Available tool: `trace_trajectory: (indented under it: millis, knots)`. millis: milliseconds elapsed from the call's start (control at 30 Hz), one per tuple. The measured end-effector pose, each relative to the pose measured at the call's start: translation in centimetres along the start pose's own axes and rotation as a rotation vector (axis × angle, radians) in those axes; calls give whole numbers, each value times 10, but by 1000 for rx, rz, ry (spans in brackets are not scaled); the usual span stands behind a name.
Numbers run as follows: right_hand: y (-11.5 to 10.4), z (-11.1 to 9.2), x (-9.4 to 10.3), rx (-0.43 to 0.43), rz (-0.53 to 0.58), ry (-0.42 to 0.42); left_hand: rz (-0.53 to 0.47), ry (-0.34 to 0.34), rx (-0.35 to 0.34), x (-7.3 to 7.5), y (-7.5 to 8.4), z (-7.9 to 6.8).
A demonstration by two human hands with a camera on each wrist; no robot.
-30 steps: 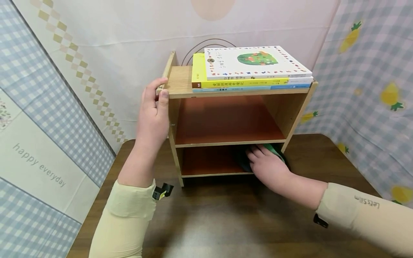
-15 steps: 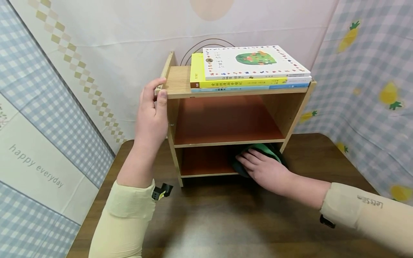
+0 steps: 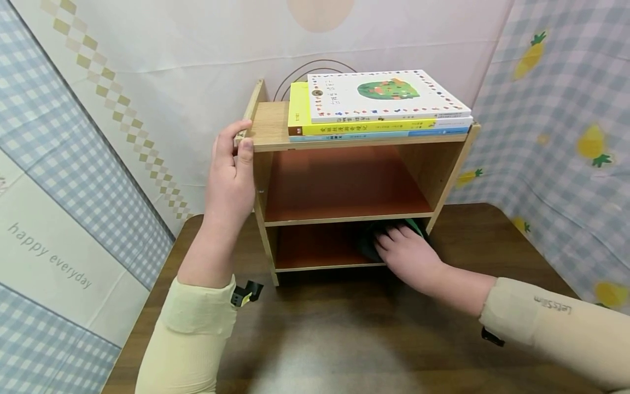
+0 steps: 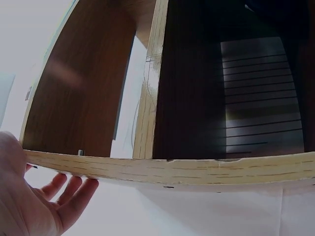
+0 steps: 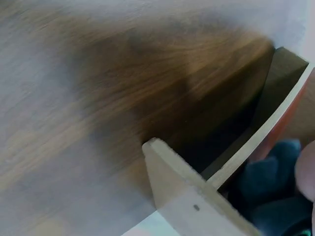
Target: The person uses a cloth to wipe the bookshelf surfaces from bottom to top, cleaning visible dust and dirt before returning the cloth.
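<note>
A small wooden shelf unit (image 3: 344,218) stands on the table. My left hand (image 3: 230,175) grips the top front corner of its left side panel, thumb at the front edge and fingers around the outer side. In the left wrist view the left hand (image 4: 34,206) shows its fingers along the panel's outer face. My right hand (image 3: 410,257) reaches into the right end of the lowest compartment, its fingers laid over a dark green cloth (image 3: 365,245). The right wrist view shows the cloth (image 5: 266,179) bunched beside a sliver of the hand; the thumb is hidden.
Several books lie stacked on the unit's top, a white book (image 3: 344,98) uppermost and a yellow book (image 3: 298,109) beneath. The middle shelf (image 3: 344,189) is reddish brown. Patterned curtains (image 3: 566,137) surround the brown table (image 3: 334,339).
The right hand and cloth slid left and outward to the lower shelf's front edge, then back right and deeper inside. The left hand keeps its hold on the panel.
</note>
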State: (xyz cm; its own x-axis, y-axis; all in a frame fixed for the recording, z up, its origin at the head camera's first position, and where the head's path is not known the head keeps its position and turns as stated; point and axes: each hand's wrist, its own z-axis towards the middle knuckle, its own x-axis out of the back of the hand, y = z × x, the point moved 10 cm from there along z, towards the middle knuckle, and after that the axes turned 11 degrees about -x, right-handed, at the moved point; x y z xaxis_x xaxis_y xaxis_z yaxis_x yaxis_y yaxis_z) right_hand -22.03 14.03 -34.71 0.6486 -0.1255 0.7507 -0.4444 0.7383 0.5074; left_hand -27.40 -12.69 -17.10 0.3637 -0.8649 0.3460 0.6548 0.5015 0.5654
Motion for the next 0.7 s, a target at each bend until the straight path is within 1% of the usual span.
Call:
trace_trajectory:
  millis: [67, 167, 233, 300, 400, 500, 600, 700]
  knots:
    - [1, 2, -7, -39, -55, -54, 8, -2, 1, 0, 0, 0]
    - [2, 2, -20, -82, -117, -160, 19, -9, 3, 0, 0, 0]
    - [4, 1, -25, -100, -135, -216, 24, -13, 2, 0, 0, 0]
    - [5, -1, -28, -106, -146, -254, 22, -15, 3, 0, 0, 0]
    - [6, -2, -29, -103, -158, -274, 17, -9, 1, 0, 0, 0]
    - [7, -2, -28, -103, -164, -271, 19, -3, -3, 1, 0, 0]
    - [8, -2, -26, -110, -147, -261, 23, 0, -11, 1, 0, 0]
    - [9, -2, -27, -127, -110, -271, 22, 0, -13, 1, 0, 0]
